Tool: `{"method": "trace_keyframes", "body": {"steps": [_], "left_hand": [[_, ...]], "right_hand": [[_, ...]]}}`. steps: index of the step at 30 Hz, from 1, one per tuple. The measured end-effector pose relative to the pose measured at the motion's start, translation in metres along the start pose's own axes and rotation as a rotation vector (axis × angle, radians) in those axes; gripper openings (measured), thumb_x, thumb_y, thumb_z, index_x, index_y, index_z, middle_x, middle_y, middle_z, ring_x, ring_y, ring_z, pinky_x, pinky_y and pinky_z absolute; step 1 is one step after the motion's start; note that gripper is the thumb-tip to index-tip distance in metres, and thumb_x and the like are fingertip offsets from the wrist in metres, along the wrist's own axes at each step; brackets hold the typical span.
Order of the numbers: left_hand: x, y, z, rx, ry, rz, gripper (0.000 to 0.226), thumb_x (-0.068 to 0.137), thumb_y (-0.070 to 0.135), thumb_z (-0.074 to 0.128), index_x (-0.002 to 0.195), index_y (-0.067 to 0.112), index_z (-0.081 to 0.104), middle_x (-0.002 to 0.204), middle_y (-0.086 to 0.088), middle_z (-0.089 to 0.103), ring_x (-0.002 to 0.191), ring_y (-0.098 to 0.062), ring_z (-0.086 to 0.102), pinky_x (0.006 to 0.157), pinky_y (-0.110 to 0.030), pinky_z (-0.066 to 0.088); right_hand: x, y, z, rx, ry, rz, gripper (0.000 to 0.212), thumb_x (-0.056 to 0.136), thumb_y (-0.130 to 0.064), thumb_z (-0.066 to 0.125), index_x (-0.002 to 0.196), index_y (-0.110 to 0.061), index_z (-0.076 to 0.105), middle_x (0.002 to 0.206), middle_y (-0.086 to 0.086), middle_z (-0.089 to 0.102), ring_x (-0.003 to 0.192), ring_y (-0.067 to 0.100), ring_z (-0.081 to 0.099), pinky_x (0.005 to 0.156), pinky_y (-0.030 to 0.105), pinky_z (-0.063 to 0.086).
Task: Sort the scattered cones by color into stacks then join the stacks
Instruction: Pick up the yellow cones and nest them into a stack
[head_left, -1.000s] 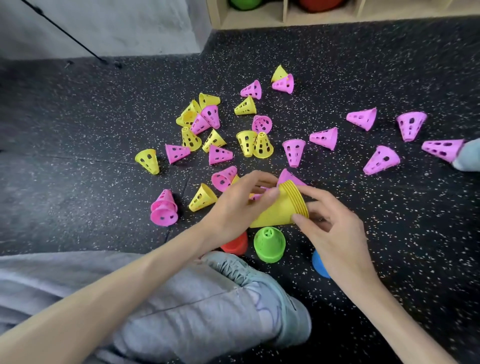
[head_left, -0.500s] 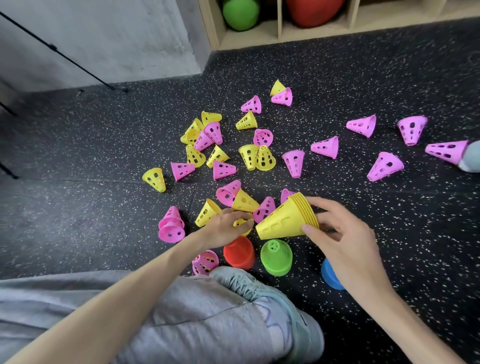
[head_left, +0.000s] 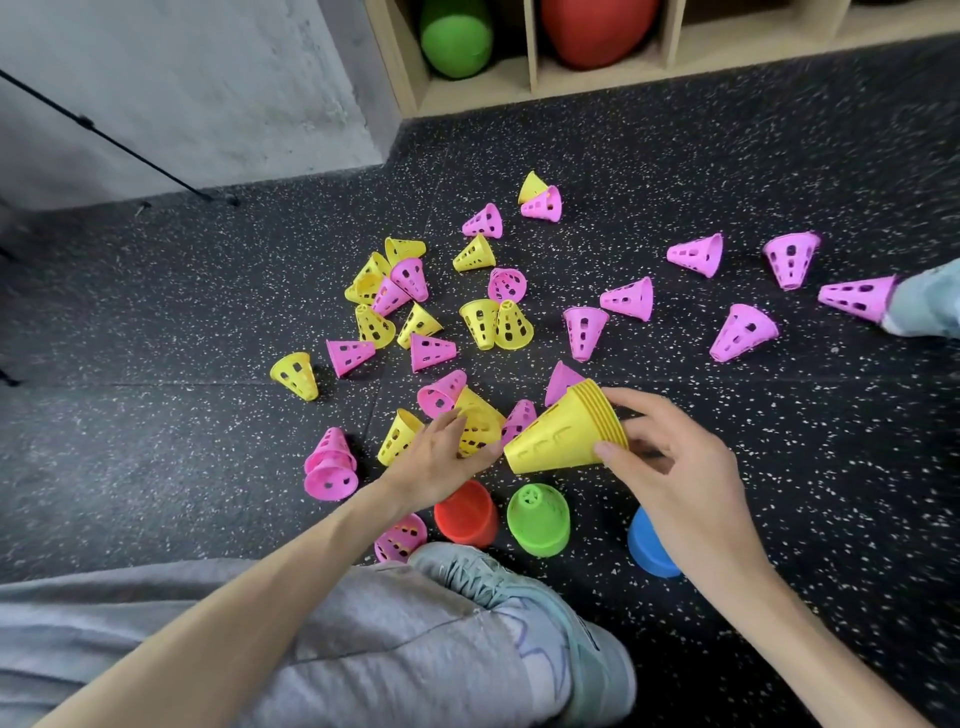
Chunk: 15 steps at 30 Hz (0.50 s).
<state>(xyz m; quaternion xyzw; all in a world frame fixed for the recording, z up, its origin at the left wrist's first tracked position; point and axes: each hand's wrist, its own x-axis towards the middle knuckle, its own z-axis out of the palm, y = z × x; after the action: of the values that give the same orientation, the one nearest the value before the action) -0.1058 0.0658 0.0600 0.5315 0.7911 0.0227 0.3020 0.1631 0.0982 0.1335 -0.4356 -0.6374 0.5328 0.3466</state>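
In right grip: yellow stack

- Right hand gripping yellow stack by its wide rim, narrow end tipped toward the left
- Left hand curled round a loose yellow cone just beside the stack's tip
- Pink and yellow perforated cones scattered over speckled black floor
- Upright red stack, green stack and blue stack near grey shoe
- Two nested pink cones lying at left
- Wooden shelf at the top, green ball and red ball inside
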Motion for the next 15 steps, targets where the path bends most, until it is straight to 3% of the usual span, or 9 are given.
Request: {"method": "trace_keyframes", "body": {"steps": [4, 9, 15], "left_hand": [[-0.013, 0.024, -0.011, 0.083, 0.257, 0.232, 0.095, 0.089, 0.062, 0.065, 0.159, 0.011, 0.027, 0.167, -0.002, 0.024, 0.151, -0.022, 0.026, 0.122, -0.037, 0.025], [-0.036, 0.053, -0.017, 0.114, 0.5, 0.47, 0.078, 0.089, 0.049, 0.072, 0.153, 0.016, 0.041, 0.154, 0.0, 0.042, 0.138, -0.013, 0.042, 0.11, -0.021, 0.032], [-0.058, 0.082, -0.015, 0.035, 0.611, 0.695, 0.066, 0.09, 0.04, 0.078, 0.144, 0.013, 0.052, 0.137, -0.001, 0.052, 0.119, -0.011, 0.056, 0.09, -0.018, 0.048]], "right_hand": [[0.001, -0.005, -0.007, 0.006, 0.068, -0.024, 0.044, 0.091, -0.005, 0.071, 0.126, -0.032, 0.066, 0.093, -0.018, 0.075, 0.092, -0.001, 0.067, 0.078, 0.007, 0.046], [0.002, -0.008, -0.014, 0.033, 0.182, -0.067, 0.042, 0.093, -0.006, 0.07, 0.127, -0.03, 0.066, 0.093, -0.017, 0.075, 0.092, -0.003, 0.068, 0.08, 0.006, 0.046], [0.001, -0.008, -0.017, 0.002, 0.203, -0.111, 0.042, 0.093, -0.008, 0.07, 0.129, -0.03, 0.065, 0.095, -0.018, 0.075, 0.095, -0.002, 0.067, 0.084, 0.007, 0.047]]}}
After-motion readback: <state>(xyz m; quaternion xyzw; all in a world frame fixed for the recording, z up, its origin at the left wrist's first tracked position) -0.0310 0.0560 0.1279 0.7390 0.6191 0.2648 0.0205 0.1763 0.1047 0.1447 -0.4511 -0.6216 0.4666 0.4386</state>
